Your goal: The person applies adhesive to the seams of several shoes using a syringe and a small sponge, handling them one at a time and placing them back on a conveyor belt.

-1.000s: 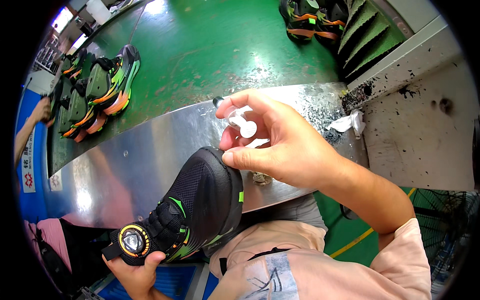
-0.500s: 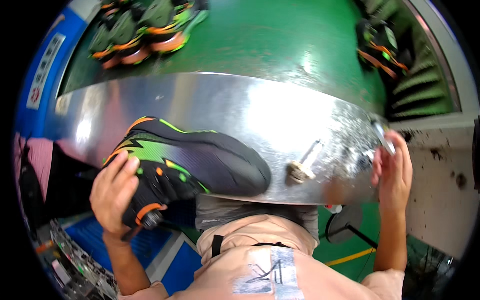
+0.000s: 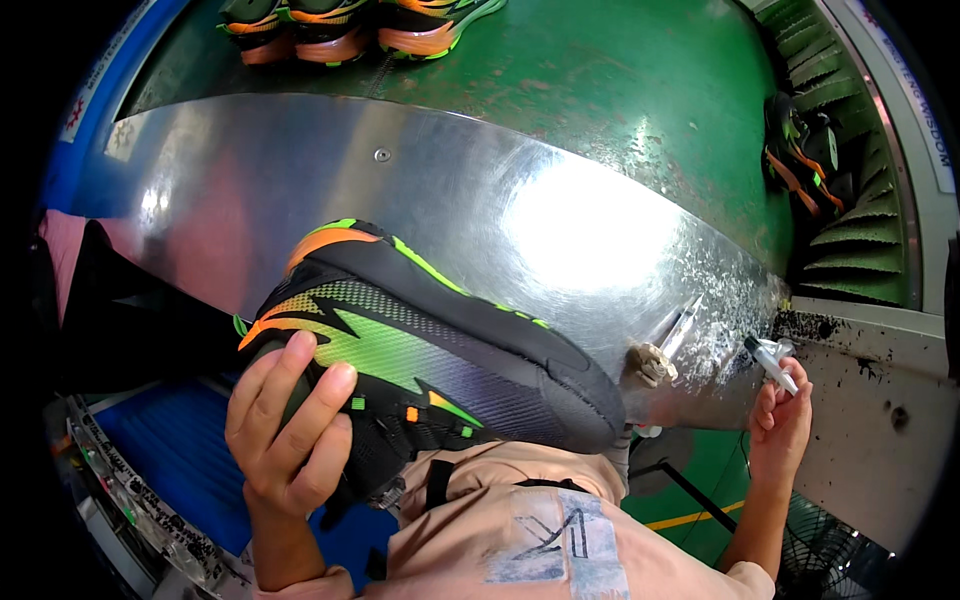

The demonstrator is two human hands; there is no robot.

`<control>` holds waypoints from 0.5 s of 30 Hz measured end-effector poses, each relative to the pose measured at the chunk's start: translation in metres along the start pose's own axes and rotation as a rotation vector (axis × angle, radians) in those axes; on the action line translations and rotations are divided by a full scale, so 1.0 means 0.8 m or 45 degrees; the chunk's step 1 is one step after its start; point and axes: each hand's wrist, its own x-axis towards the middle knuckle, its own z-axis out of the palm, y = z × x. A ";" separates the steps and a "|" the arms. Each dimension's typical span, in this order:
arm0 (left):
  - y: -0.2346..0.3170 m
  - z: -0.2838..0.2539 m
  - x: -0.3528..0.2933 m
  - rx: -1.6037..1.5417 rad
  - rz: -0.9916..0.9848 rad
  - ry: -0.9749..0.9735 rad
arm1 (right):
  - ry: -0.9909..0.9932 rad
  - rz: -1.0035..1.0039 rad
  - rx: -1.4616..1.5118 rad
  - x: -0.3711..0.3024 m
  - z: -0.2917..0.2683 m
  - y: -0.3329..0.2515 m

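My left hand (image 3: 292, 425) grips a black sneaker (image 3: 440, 350) at its ankle opening. The sneaker lies on its side in the air over the near edge of a metal bench, toe to the right. Its upper fades from green to purple, with orange and lime accents; the dark sole faces away from me. At the bench's right end, my right hand (image 3: 782, 425) pinches a slim whitish tube (image 3: 771, 362) with a dark end, perhaps a syringe. Between the toe and that hand, a beige lump (image 3: 652, 366) lies on the bench beside a thin pointed tool (image 3: 684, 322).
The metal bench top (image 3: 300, 180) is scuffed at its right end. Beyond it, a green surface (image 3: 560, 90) carries several similar sneakers (image 3: 325, 35) at the far left. Another pair (image 3: 800, 155) sits by green flaps (image 3: 850, 235) at right. A stained pale panel (image 3: 870, 390) stands beside my right hand.
The view has shifted. My left hand has brought the sneaker closer to me and to the right, its toe nearer the beige lump. My right hand has drawn back toward me, still pinching the tube.
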 end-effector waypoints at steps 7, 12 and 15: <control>-0.014 -0.008 0.026 -0.028 0.085 -0.021 | 0.024 0.004 0.104 0.002 0.000 0.000; -0.017 -0.021 0.090 -0.012 0.030 -0.121 | 0.016 0.110 0.211 0.016 -0.014 0.008; -0.046 0.037 0.146 -0.236 -0.102 0.003 | 0.067 0.144 0.203 0.010 -0.026 0.000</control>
